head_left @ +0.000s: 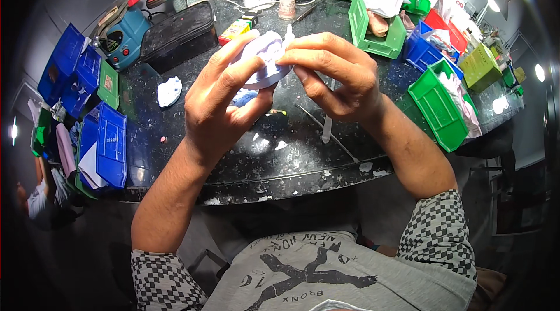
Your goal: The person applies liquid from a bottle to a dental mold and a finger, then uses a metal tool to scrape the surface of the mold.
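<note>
Head view: above the black bench [256,168], the left hand [214,94] curls its grip around a pale dental cast [268,48]; the right hand [345,76] pinches near its edge, any contents unclear. Loosened fingers could drop and chip it.

The cast [269,73] is pale lilac-white, the bench [251,168] black with white flecks, and the small carton [238,28] yellow, red and green. Around them, the left front bin [111,148] is deep blue, the right front bin [437,107] bright green, the machine [125,37] teal and the long case [178,32] black. The shirt [239,273] is grey with black print, its sleeves [434,226] in black-and-white checks.
</note>
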{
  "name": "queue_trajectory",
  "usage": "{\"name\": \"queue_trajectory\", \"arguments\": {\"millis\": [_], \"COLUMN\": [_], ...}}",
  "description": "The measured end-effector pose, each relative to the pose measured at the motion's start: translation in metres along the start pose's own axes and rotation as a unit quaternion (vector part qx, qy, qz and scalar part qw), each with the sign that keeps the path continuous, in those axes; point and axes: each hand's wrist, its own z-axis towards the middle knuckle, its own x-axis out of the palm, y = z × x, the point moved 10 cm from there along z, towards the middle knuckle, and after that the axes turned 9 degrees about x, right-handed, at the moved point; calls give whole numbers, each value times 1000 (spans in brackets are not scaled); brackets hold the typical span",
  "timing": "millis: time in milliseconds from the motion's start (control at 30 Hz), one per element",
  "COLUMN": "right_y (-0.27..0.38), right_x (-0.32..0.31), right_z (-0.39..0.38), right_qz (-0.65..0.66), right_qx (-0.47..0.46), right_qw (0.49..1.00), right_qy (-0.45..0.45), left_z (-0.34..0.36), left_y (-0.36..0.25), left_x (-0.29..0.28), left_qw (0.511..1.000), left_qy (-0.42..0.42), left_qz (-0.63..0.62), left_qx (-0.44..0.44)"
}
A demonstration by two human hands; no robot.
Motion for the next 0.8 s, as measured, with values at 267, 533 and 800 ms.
{"name": "queue_trajectory", "arguments": {"millis": [267, 533, 800], "right_y": [6, 4, 4], "right_x": [-2, -3, -2], "right_z": [1, 1, 0], "right_qz": [-18, -6, -26], "right_qx": [-13, 1, -12], "right_qw": [1000, 1000, 1000], "right_qy": [-5, -4, 2], "left_z": [1, -2, 3], "left_y": [1, 2, 0], "left_x": [1, -4, -4], "left_qw": [1000, 1000, 1000], "left_qy": [13, -29, -15], "left_qz": [-2, -4, -9], "left_qx": [-3, -3, -17]}}
